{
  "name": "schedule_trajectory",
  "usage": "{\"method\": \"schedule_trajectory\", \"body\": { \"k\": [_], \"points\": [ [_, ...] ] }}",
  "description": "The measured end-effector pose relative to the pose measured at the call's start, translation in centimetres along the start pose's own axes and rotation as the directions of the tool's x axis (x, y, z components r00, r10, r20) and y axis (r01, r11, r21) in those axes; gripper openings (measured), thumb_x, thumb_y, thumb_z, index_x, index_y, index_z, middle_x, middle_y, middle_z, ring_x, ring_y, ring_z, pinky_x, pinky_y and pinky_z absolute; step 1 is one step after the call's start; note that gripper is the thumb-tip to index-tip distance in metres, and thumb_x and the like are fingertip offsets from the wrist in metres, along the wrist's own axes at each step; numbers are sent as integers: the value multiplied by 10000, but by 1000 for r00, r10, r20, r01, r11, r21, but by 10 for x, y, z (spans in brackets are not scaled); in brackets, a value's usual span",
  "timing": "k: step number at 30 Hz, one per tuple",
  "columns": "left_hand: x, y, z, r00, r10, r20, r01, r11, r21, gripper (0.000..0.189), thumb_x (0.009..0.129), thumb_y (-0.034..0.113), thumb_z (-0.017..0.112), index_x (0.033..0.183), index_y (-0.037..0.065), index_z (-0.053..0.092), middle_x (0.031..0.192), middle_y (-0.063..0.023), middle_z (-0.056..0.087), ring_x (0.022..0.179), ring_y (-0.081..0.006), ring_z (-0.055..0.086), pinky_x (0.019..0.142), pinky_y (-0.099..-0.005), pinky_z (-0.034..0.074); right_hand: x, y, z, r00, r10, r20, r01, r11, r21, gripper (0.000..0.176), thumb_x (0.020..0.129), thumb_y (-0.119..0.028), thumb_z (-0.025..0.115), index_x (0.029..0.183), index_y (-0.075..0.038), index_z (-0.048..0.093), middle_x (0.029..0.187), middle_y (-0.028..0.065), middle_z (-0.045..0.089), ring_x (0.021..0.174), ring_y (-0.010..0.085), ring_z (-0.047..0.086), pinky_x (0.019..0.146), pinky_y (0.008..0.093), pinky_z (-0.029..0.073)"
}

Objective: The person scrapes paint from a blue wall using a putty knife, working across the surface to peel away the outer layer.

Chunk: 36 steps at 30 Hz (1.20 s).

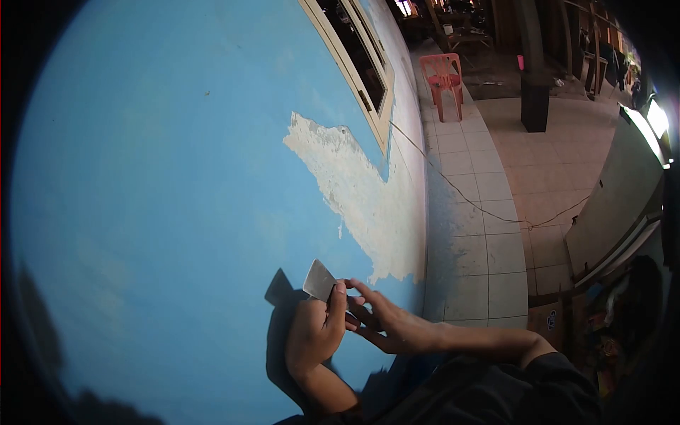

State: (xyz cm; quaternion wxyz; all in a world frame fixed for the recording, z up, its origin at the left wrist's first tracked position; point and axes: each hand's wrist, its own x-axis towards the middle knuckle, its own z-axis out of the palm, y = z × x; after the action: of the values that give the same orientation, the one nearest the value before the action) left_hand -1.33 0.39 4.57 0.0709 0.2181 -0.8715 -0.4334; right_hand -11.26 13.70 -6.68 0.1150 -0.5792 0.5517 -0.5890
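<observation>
My left hand (316,333) is closed around a flat metal scraper (319,279), its grey blade pointing up and to the left. Close beside it, my right hand (397,326) reaches toward the scraper with its fingers bent and apart, the fingertips near or at the tool; whether they touch it is hard to make out. Both hands are in front of the blue wall (177,212). Above them, a bare whitish patch (361,205) with ragged edges runs up toward the window frame.
A window with a cream frame (386,120) is at the top. A cable (467,200) runs from it across the tiled floor (469,248). Further off are a red plastic chair (442,79) and a dark post (535,106). A pale panel (616,191) leans at the right.
</observation>
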Motion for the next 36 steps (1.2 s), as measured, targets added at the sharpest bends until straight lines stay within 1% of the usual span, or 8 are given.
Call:
{"method": "schedule_trajectory", "body": {
  "k": [3,6,8,11,14,22,28,36],
  "points": [
    [6,-2,0,996,-27,-89,35,995,94,422,1077,249,528,1330,-87,573,968,-184,749,736,-187,738,646,-256,595,3,10,18,992,126,-2,-126,984,-127,782,993,-93,622,1616,-99,149,1109,242,622,984,431,688,773,474,613],
    [-15,15,7,914,175,-366,-155,984,82,389,990,208,676,1232,-90,617,1006,-232,750,773,-213,750,660,-292,600,3,46,27,946,-44,-320,-4,989,-149,707,1003,-94,601,1604,-134,232,941,210,653,777,432,687,643,473,594],
    [-32,18,-3,751,396,-529,-424,903,74,433,938,48,690,1321,-102,554,997,-267,737,813,-219,755,700,-299,616,-4,71,27,956,175,-234,-220,959,-180,683,1015,-103,573,1609,-162,242,965,229,654,776,423,688,637,464,593],
    [-33,1,-8,-108,606,-788,-596,595,540,309,1058,185,355,890,-17,517,703,-135,606,571,-223,569,610,-293,498,2,84,21,947,262,-184,-303,919,-251,677,1010,-83,557,1608,-155,248,1167,260,610,836,394,709,657,448,607],
    [-28,14,-8,-627,452,-635,-645,157,748,395,1096,230,271,794,69,469,677,-8,447,543,-121,380,552,-292,436,18,84,17,944,192,-268,-270,917,-294,714,975,-20,560,1606,-135,247,1362,271,510,884,371,721,675,434,616],
    [-19,10,-14,-590,691,-419,-271,319,908,332,1089,182,269,841,81,466,653,7,455,494,-78,366,451,-246,346,14,74,25,955,31,-294,-121,948,-294,675,947,0,580,1569,-90,337,1514,211,441,959,410,720,638,426,640],
    [-17,8,-15,-603,698,-387,-177,356,918,331,1089,172,264,838,85,462,641,18,441,486,-77,356,444,-240,345,29,59,3,955,168,-243,-237,927,-290,602,987,-32,586,1551,-111,389,1477,183,512,1054,408,701,776,426,657],
    [-17,9,-17,-599,701,-387,-184,350,919,338,1096,182,281,811,99,443,625,28,417,471,-71,342,436,-231,340,31,69,-7,951,16,-308,-117,943,-313,574,963,-30,590,1514,-95,443,1413,190,581,869,366,743,588,388,634]
  ]
}}
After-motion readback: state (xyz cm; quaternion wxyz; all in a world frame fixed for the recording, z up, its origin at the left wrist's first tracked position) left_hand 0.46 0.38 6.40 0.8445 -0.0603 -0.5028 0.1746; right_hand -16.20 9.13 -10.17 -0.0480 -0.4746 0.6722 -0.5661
